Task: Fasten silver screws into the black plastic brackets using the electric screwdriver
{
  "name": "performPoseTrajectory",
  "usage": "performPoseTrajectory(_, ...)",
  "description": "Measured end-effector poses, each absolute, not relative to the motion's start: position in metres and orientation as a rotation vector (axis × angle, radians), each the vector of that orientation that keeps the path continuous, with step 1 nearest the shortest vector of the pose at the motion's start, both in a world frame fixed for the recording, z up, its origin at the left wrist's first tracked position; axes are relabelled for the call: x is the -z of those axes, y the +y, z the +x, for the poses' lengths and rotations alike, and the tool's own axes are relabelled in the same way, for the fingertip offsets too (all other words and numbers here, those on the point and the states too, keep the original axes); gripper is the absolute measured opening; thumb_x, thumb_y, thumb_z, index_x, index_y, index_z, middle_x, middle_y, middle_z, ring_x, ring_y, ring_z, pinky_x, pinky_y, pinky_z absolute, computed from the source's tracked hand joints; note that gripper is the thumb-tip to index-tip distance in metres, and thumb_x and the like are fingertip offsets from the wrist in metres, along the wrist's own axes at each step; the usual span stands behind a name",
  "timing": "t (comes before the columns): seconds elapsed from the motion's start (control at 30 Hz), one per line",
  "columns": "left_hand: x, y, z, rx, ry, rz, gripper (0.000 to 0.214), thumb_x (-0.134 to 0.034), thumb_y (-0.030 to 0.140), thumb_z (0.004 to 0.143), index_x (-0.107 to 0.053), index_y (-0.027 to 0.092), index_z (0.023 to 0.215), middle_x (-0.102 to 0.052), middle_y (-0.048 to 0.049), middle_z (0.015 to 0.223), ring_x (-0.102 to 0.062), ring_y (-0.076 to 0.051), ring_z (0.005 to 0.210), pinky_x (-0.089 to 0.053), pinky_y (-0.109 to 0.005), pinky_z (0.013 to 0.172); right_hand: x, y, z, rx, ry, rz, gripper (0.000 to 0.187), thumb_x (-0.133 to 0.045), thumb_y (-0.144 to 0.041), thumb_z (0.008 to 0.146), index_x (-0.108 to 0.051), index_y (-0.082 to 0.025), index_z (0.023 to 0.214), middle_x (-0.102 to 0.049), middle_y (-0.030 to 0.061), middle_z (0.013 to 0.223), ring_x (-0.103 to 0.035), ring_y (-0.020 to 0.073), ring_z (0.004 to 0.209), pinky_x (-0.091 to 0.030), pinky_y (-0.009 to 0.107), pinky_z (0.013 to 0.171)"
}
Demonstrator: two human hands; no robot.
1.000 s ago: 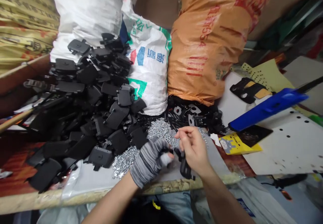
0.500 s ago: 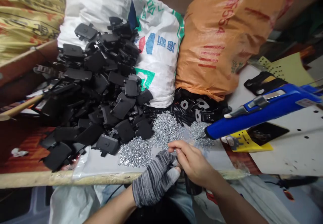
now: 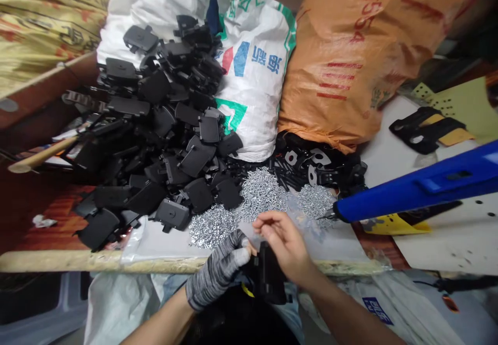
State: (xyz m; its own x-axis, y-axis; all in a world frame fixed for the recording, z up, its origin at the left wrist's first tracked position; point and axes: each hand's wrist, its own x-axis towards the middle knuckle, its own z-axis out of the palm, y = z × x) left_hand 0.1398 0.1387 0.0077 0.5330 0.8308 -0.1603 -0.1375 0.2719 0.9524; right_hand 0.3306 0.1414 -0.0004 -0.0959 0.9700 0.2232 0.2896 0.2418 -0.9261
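Observation:
My left hand (image 3: 221, 267), in a grey striped glove with bare fingertips, is closed on a black plastic part (image 3: 270, 277) held at the table's front edge. My right hand (image 3: 286, 244) is bare and sits just right of the part's upper end. Its thumb and fingers are pinched together; whatever they may hold is too small to make out. Just beyond the fingers lies a pile of silver screws (image 3: 262, 194). Small nuts (image 3: 213, 225) are heaped left of it. A blue electric screwdriver (image 3: 408, 184) reaches in from the right, its tip by a second screw pile (image 3: 317, 202).
A large heap of black plastic parts (image 3: 196, 158) covers the left side. White sacks (image 3: 257, 75) and an orange sack (image 3: 342, 65) stand behind. Black pieces with pale rings (image 3: 319, 155) lie under the orange sack. A wooden strip (image 3: 163, 264) edges the table.
The black part has come into fuller view between my hands. My left hand has shifted left and my right hand slightly left. The view has moved, and the screwdriver appears turned and farther right.

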Motion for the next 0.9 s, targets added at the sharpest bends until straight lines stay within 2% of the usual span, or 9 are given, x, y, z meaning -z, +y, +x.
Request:
performPoseTrajectory(0.07, -0.011, 0.141, 0.126, -0.694, 0.828, 1.173, 0.036, -0.057, 0.054, 0.093, -0.063, 0.019, 0.09, -0.059, -0.0027, 0.09, -0.055, -0.018, 0.089, -0.044, -0.032, 0.088, 0.005, 0.161, 0.335, -0.892, -1.718, -1.3, 0.016, -0.053, -0.029, 0.1, -0.067, -0.023, 0.104, -0.069, 0.0053, 0.095, -0.067, 0.02, 0.09, -0.058, 0.035, 0.08)
performPoseTrajectory(0.13, -0.014, 0.142, 0.114, -0.663, 0.88, 1.22, 0.036, -0.056, 0.054, 0.094, -0.065, 0.019, 0.093, -0.061, -0.0033, 0.092, -0.056, -0.019, 0.092, -0.043, -0.032, 0.089, 0.013, 0.177, 0.338, -0.724, -1.963, -1.391, 0.011, -0.062, -0.027, 0.094, -0.072, -0.022, 0.094, -0.066, 0.0075, 0.094, -0.062, 0.0245, 0.095, -0.056, 0.041, 0.084)
performPoseTrajectory(0.23, -0.017, 0.142, 0.103, -0.719, 0.963, 1.184, 0.038, -0.061, 0.056, 0.088, -0.063, 0.019, 0.087, -0.06, -0.0025, 0.086, -0.055, -0.019, 0.085, -0.045, -0.031, 0.082, 0.031, 0.188, 0.337, -0.473, -2.201, -1.432, 0.01, -0.068, -0.018, 0.088, -0.074, -0.02, 0.095, -0.062, 0.0111, 0.099, -0.055, 0.0292, 0.102, -0.055, 0.046, 0.087)
performPoseTrajectory(0.33, -0.016, 0.144, 0.103, -0.844, 1.079, 1.127, 0.036, -0.064, 0.055, 0.086, -0.06, 0.019, 0.083, -0.057, -0.0014, 0.082, -0.055, -0.018, 0.08, -0.046, -0.032, 0.079, 0.042, 0.19, 0.336, -0.395, -2.256, -1.372, 0.018, -0.059, -0.012, 0.09, -0.074, -0.019, 0.095, -0.061, 0.0119, 0.103, -0.053, 0.0286, 0.103, -0.054, 0.046, 0.087)
performPoseTrajectory(0.4, -0.014, 0.148, 0.106, -0.896, 1.134, 1.152, 0.033, -0.06, 0.051, 0.089, -0.059, 0.019, 0.085, -0.058, -0.0019, 0.084, -0.056, -0.019, 0.082, -0.047, -0.033, 0.083, 0.038, 0.19, 0.338, -0.393, -2.157, -1.334, 0.016, -0.059, -0.014, 0.09, -0.074, -0.02, 0.09, -0.062, 0.0102, 0.099, -0.054, 0.0272, 0.1, -0.053, 0.045, 0.086)
performPoseTrajectory(0.5, -0.012, 0.153, 0.114, -0.909, 1.155, 1.321, 0.026, -0.057, 0.044, 0.091, -0.06, 0.02, 0.1, -0.062, -0.0051, 0.1, -0.059, -0.022, 0.098, -0.046, -0.038, 0.095, 0.012, 0.188, 0.34, -0.408, -1.862, -1.311, 0.008, -0.066, -0.022, 0.089, -0.074, -0.023, 0.087, -0.061, 0.007, 0.096, -0.056, 0.0246, 0.097, -0.052, 0.044, 0.086)
performPoseTrajectory(0.6, -0.014, 0.155, 0.125, -0.9, 1.178, 1.442, 0.034, -0.061, 0.037, 0.09, -0.053, 0.021, 0.119, -0.061, -0.0078, 0.119, -0.057, -0.024, 0.113, -0.042, -0.043, 0.106, -0.022, 0.178, 0.334, -0.503, -1.855, -1.173, 0.006, -0.068, -0.025, 0.09, -0.074, -0.026, 0.089, -0.062, 0.0052, 0.1, -0.058, 0.0225, 0.099, -0.051, 0.041, 0.087)
performPoseTrajectory(0.8, -0.016, 0.153, 0.144, -0.91, 1.261, 1.5, 0.035, -0.058, 0.036, 0.09, -0.051, 0.018, 0.12, -0.06, -0.01, 0.12, -0.058, -0.025, 0.115, -0.04, -0.049, 0.11, -0.043, 0.163, 0.32, -0.307, -2.0, -1.011, 0.013, -0.062, -0.013, 0.092, -0.071, -0.023, 0.094, -0.066, 0.006, 0.095, -0.058, 0.0219, 0.096, -0.05, 0.04, 0.086)
performPoseTrajectory(0.9, -0.017, 0.153, 0.145, -0.915, 1.246, 1.49, 0.034, -0.059, 0.037, 0.09, -0.052, 0.02, 0.119, -0.062, -0.0088, 0.119, -0.06, -0.025, 0.114, -0.043, -0.048, 0.109, -0.038, 0.165, 0.325, -0.382, -1.978, -1.026, 0.01, -0.064, -0.015, 0.091, -0.069, -0.023, 0.093, -0.068, 0.0064, 0.098, -0.06, 0.0232, 0.1, -0.051, 0.043, 0.089)
